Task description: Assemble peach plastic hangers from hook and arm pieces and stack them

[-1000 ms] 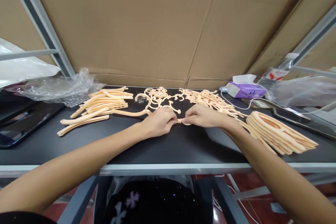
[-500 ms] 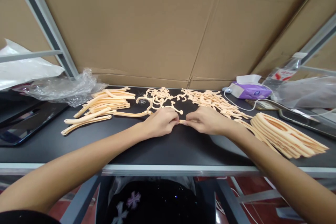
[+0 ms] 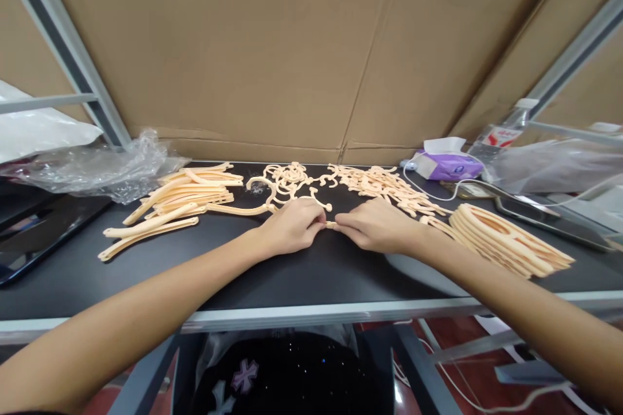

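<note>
Near the middle of the black table, my left hand [image 3: 294, 225] and my right hand [image 3: 372, 224] face each other, fingers closed on a small cream plastic piece [image 3: 330, 225] between them. Most of that piece is hidden by the fingers. A cream hook [image 3: 267, 189] joined to a long arm [image 3: 236, 210] lies just left of my left hand, its right end hidden. Beyond the hands are a heap of loose hooks [image 3: 287, 176] and a heap of small curved pieces [image 3: 379, 183].
Long cream arms [image 3: 187, 191] are piled at the left, beside crumpled clear plastic [image 3: 117, 165]. Stacked cream hangers [image 3: 506, 240] lie at the right. Behind them are a purple tissue pack [image 3: 448, 165], a bottle [image 3: 503, 136] and a white cable [image 3: 455, 194]. Cardboard [image 3: 253, 45] stands behind.
The camera view has shifted slightly, so the objects at the right appear further left. Both hands keep their pinch on the small piece, with little visible movement.
</note>
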Demonstrator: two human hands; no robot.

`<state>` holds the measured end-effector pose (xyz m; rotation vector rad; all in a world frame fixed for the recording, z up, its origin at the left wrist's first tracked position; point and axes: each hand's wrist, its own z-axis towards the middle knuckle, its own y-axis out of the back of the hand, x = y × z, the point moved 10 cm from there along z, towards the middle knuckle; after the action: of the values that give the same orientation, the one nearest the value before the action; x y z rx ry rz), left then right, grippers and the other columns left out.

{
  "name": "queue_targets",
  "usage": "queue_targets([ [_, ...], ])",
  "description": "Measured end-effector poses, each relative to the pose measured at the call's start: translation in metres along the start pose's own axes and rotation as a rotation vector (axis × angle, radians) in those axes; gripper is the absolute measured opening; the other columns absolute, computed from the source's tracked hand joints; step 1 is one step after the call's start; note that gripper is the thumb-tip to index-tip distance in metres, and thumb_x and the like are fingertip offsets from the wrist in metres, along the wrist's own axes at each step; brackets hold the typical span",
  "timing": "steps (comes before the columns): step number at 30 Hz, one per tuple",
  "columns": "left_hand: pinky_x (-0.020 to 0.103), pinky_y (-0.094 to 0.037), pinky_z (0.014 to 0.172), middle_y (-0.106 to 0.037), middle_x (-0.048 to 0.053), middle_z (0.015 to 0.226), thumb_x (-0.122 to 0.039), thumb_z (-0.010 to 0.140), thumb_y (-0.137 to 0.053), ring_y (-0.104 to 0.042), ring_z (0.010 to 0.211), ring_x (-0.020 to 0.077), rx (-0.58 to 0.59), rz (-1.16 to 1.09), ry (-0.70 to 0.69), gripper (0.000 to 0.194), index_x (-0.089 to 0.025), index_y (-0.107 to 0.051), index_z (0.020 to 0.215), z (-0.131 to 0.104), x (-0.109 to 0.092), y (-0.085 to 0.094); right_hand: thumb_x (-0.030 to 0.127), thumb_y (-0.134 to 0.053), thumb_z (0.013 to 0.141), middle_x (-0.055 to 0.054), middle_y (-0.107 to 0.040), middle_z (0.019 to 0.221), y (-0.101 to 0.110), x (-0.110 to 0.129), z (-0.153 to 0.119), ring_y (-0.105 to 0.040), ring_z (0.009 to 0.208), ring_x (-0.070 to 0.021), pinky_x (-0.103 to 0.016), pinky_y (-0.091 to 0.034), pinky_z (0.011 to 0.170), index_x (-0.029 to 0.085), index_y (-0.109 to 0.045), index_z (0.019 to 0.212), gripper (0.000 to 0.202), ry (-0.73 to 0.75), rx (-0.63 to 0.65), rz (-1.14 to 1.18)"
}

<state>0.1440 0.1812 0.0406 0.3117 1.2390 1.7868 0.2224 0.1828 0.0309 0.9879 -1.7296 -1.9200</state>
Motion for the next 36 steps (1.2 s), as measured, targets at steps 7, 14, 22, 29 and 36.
queue_targets([
  [7,0.036,-0.051,0.083,-0.067,0.008,0.095,-0.020,0.096,-0.050,-0.062,0.090,0.0215,-0.014,0.172,-0.025,0.016,-0.015,-0.065,0.093,-0.002,-0.007,0.004,0.043,-0.036,0.103,-0.006,-0.066,0.074,0.005,-0.016,-0.008,-0.053,0.063,-0.0140,-0.030,-0.019,0.058,0.017,-0.065,0.077,0.047,-0.072,-0.173,0.065],
  [14,0.039,-0.050,0.093,-0.069,0.008,0.109,-0.018,0.096,-0.049,-0.060,0.104,0.0240,0.000,0.231,-0.059,0.026,-0.018,-0.068,0.113,-0.001,-0.009,-0.002,0.037,-0.037,0.102,-0.008,-0.069,0.092,0.018,-0.060,-0.022,-0.062,0.089,-0.0205,-0.029,-0.038,0.074,0.019,-0.073,0.093,0.041,-0.144,-0.294,0.121],
  [22,0.041,-0.051,0.088,-0.067,0.010,0.098,-0.019,0.095,-0.049,-0.060,0.093,0.0242,-0.014,0.303,-0.036,0.021,-0.014,-0.069,0.096,-0.001,-0.010,0.001,0.030,-0.051,0.088,-0.008,-0.075,0.099,-0.010,-0.145,-0.037,-0.066,0.087,-0.0213,-0.028,-0.042,0.072,0.018,-0.075,0.098,0.029,-0.407,-0.039,0.192],
  [29,0.038,-0.052,0.087,-0.068,0.009,0.099,-0.018,0.095,-0.049,-0.061,0.096,0.0234,0.013,0.251,-0.064,0.022,-0.015,-0.071,0.101,0.000,-0.010,-0.002,0.046,-0.049,0.089,-0.010,-0.072,0.076,-0.027,-0.141,-0.034,-0.065,0.072,-0.0212,-0.028,-0.036,0.061,0.018,-0.071,0.069,0.041,-0.522,0.017,0.134],
  [36,0.038,-0.052,0.085,-0.068,0.010,0.097,-0.017,0.095,-0.048,-0.061,0.096,0.0238,0.006,0.236,-0.073,0.024,-0.014,-0.072,0.100,-0.001,-0.010,-0.003,0.039,-0.050,0.084,-0.010,-0.072,0.083,-0.029,-0.144,-0.033,-0.066,0.079,-0.0234,-0.028,-0.035,0.060,0.019,-0.068,0.071,0.029,-0.584,0.014,0.105],
])
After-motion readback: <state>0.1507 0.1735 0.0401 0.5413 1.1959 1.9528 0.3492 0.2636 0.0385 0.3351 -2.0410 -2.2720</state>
